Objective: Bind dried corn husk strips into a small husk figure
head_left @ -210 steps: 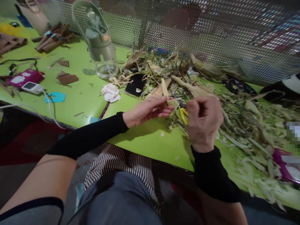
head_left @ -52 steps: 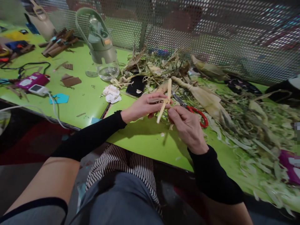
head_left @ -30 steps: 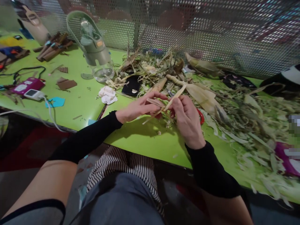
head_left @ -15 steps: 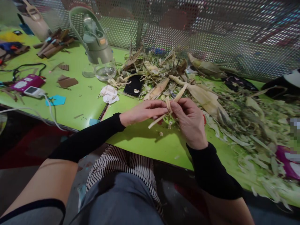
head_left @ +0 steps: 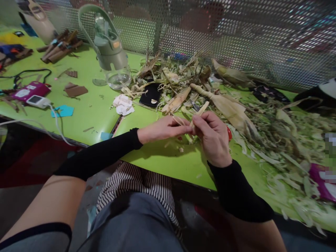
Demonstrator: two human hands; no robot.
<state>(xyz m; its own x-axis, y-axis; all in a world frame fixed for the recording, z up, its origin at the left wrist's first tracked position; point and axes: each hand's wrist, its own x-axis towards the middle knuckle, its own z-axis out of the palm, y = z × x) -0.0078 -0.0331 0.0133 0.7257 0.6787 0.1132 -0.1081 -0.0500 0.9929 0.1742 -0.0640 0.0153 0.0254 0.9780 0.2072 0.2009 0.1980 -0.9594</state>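
Over the green table (head_left: 168,162), my left hand (head_left: 168,128) and my right hand (head_left: 215,136) meet at the fingertips. Between them is a pale strip of dried husk (head_left: 203,107), its upper end pointing up and to the right. My right thumb and fingers pinch this strip. The fingers of my left hand are closed on it from the other side, with a thin loose piece rising over them. Just behind my hands lie a folded husk (head_left: 177,100) and a long husk with a wrapped stalk (head_left: 228,108). My fingers partly hide the join.
A black phone (head_left: 151,95), crumpled tissue (head_left: 123,104) and clear-bottomed bottle (head_left: 111,57) stand or lie behind my left hand. Husk scraps (head_left: 283,140) cover the right side. A magenta device (head_left: 30,91) with a white cable is at left. Perforated metal (head_left: 236,38) borders the back.
My left hand has shifted slightly right, closer to my right hand. The strip's lower end, which stuck out at lower left, no longer shows there clearly, and the upper end sits a little lower.
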